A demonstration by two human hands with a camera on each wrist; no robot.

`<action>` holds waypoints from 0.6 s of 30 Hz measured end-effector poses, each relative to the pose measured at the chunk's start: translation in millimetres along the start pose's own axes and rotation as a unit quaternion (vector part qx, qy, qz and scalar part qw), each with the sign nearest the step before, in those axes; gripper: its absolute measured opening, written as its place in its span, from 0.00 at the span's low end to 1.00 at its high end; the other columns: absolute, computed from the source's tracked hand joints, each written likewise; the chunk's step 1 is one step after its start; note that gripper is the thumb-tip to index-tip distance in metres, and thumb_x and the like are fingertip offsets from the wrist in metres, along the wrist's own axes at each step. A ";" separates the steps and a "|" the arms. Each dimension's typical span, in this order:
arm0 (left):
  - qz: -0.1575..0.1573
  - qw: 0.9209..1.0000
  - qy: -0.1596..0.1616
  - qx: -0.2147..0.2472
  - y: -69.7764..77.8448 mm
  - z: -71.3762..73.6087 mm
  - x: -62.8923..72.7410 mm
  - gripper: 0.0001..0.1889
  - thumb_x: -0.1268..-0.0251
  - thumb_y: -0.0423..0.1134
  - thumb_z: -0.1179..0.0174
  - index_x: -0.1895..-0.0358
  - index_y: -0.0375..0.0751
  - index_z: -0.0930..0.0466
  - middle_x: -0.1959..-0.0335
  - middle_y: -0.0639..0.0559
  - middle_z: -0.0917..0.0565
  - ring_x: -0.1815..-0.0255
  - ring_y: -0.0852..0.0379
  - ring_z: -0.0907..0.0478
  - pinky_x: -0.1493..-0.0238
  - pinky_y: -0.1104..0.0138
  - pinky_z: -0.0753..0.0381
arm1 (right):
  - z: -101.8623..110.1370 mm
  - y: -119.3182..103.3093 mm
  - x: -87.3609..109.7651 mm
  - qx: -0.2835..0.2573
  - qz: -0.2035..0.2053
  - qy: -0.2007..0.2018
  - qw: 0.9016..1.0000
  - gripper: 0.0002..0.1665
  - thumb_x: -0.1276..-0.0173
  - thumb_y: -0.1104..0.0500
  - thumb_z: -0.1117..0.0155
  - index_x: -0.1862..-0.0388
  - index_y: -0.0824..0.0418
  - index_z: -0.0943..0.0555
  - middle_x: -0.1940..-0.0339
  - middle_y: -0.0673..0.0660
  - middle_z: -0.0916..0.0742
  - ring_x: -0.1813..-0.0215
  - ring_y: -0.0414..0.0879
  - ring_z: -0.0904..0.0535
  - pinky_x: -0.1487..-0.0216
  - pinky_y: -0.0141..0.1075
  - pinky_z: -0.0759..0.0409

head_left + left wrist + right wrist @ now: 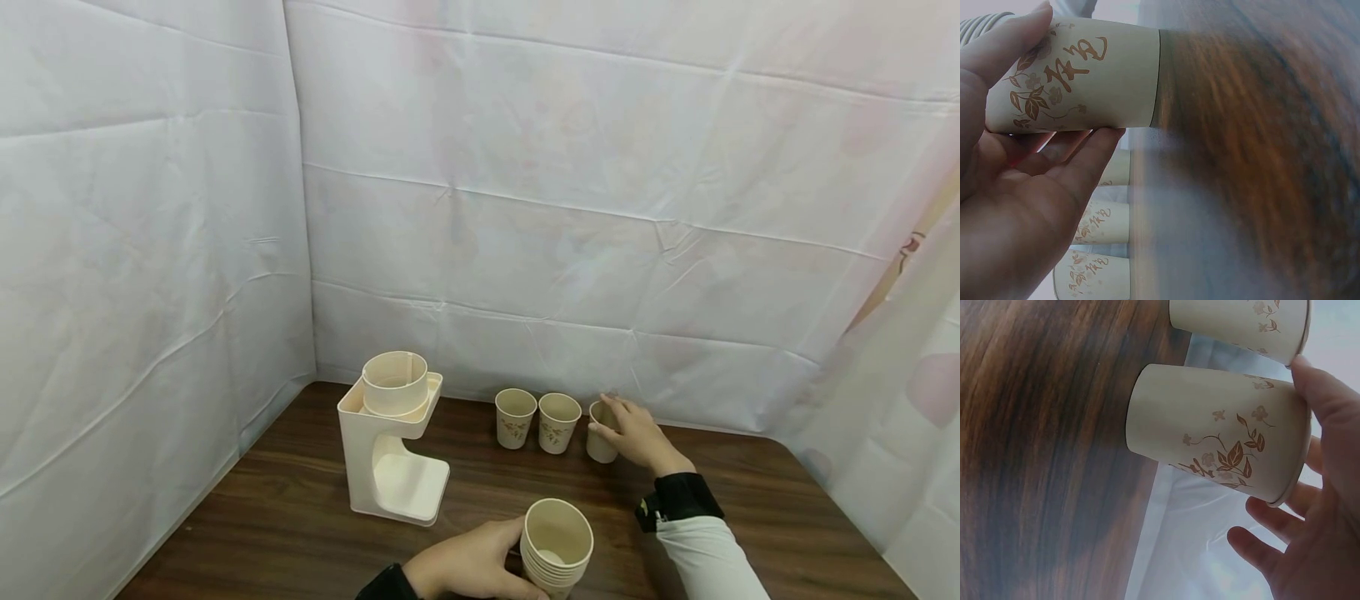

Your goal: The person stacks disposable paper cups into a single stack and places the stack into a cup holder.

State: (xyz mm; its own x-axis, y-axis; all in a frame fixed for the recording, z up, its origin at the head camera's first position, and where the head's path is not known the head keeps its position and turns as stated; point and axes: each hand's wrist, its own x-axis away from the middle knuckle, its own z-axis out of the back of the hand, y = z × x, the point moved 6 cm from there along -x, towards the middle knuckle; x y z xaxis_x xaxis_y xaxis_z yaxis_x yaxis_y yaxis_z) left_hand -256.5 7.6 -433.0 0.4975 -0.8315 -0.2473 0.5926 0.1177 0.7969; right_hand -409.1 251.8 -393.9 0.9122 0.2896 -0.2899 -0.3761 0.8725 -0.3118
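My left hand grips a nested stack of cream paper cups at the table's front. In the left wrist view, thumb and fingers wrap the stack's lowest cup, printed with brown leaves and lettering, its base close to the tabletop. Farther back, my right hand reaches over a single paper cup and holds it near its rim. The right wrist view shows that upright cup between thumb and fingers, its base at the wood. Two matching cups stand upright to its left.
A white stand with a round cup-like holder on top and a flat base plate is on the left of the dark wooden table. White cloth hangs behind the table and along its sides.
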 end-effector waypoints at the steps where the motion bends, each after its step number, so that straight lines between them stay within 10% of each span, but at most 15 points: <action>1: 0.001 1.000 0.000 -0.002 -0.2 -0.1 0.1 0.33 0.38 0.40 0.28 0.32 0.46 0.33 0.42 0.59 0.20 0.41 0.67 0.26 0.42 0.70 0.26 | 0.4 -0.4 0.5 0.000 -0.001 0.001 1.000 0.40 0.25 0.45 0.39 0.27 0.70 0.34 0.33 0.77 0.29 0.33 0.79 0.37 0.38 0.70 0.38; 18: 0.004 1.000 0.004 -0.015 -0.3 0.0 0.4 0.33 0.38 0.41 0.27 0.33 0.47 0.33 0.42 0.61 0.20 0.41 0.68 0.26 0.40 0.69 0.27 | 2.5 -2.6 5.1 -0.006 -0.029 0.009 1.000 0.35 0.27 0.45 0.36 0.30 0.65 0.27 0.41 0.75 0.26 0.40 0.74 0.35 0.44 0.67 0.32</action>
State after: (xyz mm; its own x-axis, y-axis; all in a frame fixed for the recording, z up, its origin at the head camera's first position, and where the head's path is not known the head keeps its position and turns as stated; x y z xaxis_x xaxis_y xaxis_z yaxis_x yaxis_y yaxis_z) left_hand -256.4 7.2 -433.4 0.5073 -0.8264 -0.2443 0.6065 0.1410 0.7825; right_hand -403.0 252.0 -392.3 0.9295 0.2311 -0.2874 -0.3246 0.8826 -0.3400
